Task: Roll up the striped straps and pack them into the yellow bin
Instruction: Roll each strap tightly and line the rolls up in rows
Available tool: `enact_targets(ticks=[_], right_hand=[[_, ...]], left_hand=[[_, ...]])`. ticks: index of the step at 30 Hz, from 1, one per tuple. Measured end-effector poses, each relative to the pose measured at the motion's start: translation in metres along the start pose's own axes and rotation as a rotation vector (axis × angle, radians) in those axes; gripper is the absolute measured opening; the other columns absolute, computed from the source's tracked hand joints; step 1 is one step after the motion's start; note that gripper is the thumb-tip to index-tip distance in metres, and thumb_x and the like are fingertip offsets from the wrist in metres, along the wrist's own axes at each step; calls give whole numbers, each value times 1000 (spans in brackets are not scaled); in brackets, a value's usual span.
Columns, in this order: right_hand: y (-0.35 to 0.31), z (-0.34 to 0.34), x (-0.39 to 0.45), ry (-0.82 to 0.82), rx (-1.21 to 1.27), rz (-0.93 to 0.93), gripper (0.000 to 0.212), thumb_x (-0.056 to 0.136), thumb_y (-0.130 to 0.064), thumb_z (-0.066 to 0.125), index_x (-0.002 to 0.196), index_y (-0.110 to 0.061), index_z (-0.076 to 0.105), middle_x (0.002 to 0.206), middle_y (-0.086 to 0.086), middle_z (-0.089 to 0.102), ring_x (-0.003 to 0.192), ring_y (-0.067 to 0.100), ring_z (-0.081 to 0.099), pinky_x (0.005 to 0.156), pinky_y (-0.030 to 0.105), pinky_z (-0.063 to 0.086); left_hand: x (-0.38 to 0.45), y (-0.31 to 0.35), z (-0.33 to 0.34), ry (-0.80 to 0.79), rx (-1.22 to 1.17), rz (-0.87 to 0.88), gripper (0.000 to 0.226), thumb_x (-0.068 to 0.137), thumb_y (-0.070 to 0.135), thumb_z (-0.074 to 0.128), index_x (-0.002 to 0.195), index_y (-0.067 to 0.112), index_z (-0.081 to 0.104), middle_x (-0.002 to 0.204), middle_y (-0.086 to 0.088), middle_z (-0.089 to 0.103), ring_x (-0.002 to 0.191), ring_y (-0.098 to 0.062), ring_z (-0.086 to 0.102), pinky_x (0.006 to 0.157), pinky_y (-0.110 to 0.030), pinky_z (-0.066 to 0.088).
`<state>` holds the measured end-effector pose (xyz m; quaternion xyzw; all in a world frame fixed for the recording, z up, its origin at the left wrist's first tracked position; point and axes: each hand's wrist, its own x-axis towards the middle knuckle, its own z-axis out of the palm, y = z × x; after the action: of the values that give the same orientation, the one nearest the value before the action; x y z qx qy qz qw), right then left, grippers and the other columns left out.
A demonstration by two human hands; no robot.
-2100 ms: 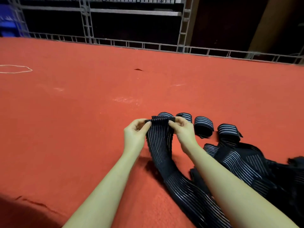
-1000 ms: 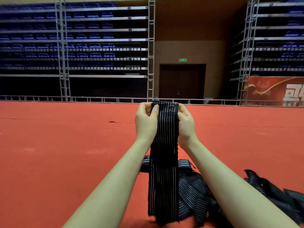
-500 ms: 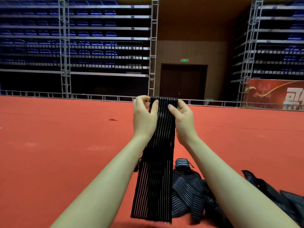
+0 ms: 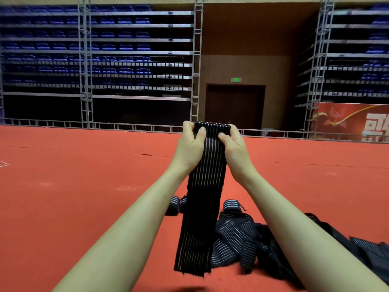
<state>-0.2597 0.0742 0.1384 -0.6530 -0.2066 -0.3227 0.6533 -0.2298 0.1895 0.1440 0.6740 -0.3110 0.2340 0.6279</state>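
**One strap just begun, a heap still to roll, no bin in sight**

At the centre of the frame both hands hold one striped strap (image 4: 203, 192) up by its top edge. The left hand (image 4: 190, 147) and the right hand (image 4: 233, 147) each have a closed grip on it, thumbs in front and fingers curled behind, pinching the first tight turn of a roll. The rest of the strap hangs straight down, its free end low in the middle of the frame, so this roll looks barely started.

Lower centre, on the red floor (image 4: 63, 186), a few finished rolls (image 4: 231, 205) lie in a row, partly hidden behind the hanging strap; I cannot count them surely. To the lower right sprawls a tangled pile of loose straps (image 4: 242, 234), cut off by the frame edge and crossed by the right forearm, so its extent is unclear.

The yellow bin is nowhere in view. By my judgement, nothing is packed yet and most of the rolling remains.
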Motion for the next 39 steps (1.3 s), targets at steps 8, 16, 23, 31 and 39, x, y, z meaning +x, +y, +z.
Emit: enact_targets(ticks=[8,16,23,31,39], right_hand=[[-9,-11,-21,-150,183,65,23,94,0,48,108,-15,56,92,3,62,68,15,60,56,25,52],[32,-16,-55,-200,347,382,27,94,8,34,95,-8,55,58,-3,62,39,4,52,35,15,40],[110,-19,-74,-76,324,586,31,89,-1,34,85,-12,62,73,5,61,53,13,51,49,22,36],[197,-19,-86,-35,269,694,24,90,9,46,104,-4,60,88,8,68,75,15,66,63,22,53],[271,-17,-103,-103,145,746,21,92,4,49,100,-13,58,84,0,67,73,12,63,67,24,52]], left_hand=[[-23,13,-17,31,-206,-50,23,91,0,48,73,12,44,53,6,48,39,0,43,39,-15,33],[-58,-49,-27,-111,-356,-279,34,87,-9,44,82,19,62,65,-2,51,47,-10,45,44,-19,37],[-83,-110,-20,-90,-390,-488,37,88,-6,36,75,10,67,61,1,65,50,-11,55,48,-20,41],[-101,-202,-13,-135,-225,-584,15,89,7,62,103,12,62,85,-2,68,78,-11,62,70,-26,49],[-117,-270,-13,-89,-155,-706,12,89,4,60,95,15,62,70,-7,60,51,-9,52,49,-21,43]])
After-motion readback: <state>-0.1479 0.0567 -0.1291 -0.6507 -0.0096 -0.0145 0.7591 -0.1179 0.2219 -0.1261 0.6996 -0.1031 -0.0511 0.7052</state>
